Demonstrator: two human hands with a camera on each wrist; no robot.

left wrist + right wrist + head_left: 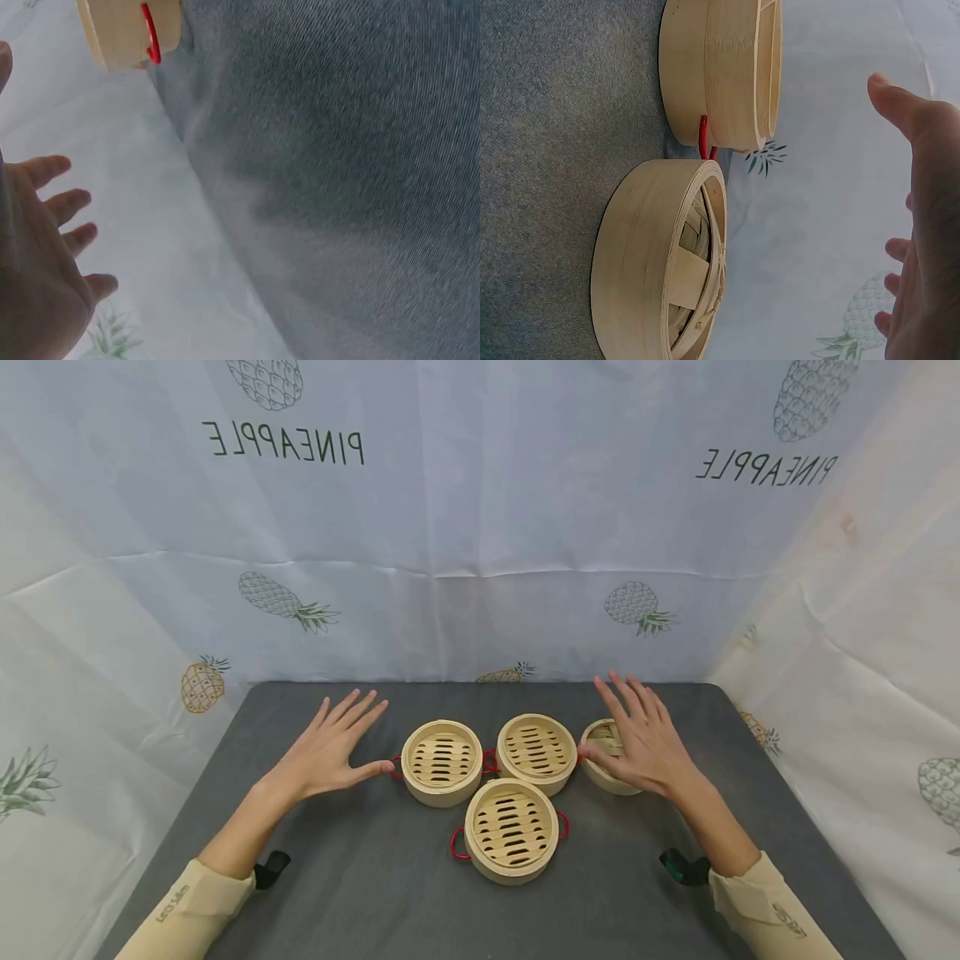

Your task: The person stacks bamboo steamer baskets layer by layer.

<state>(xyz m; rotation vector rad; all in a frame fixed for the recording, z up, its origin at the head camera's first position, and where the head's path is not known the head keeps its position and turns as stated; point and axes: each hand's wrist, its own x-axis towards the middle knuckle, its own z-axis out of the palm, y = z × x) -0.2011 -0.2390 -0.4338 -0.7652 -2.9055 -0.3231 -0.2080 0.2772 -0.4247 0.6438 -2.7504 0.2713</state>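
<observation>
My left hand [327, 752] hovers with spread fingers left of a slatted bamboo steamer basket [442, 762], its thumb tip near that basket's red handle. A second steamer basket [536, 748] stands at the middle back, and a third basket [508, 832] sits in front of those two, with a red handle on each side. Over on the right, my right hand [645, 747], fingers straight and apart, partly covers the woven bamboo lid [606, 739] in the head view. The right wrist view shows this lid [690, 277] beside a basket [720, 75], with the hand apart from both.
A dark grey cloth covers the table [360, 885]. Behind and at both sides hangs a pale curtain [465, 510] printed with pineapples. Dark straps [272, 868] are worn at both wrists, near the beige sleeves [202, 902].
</observation>
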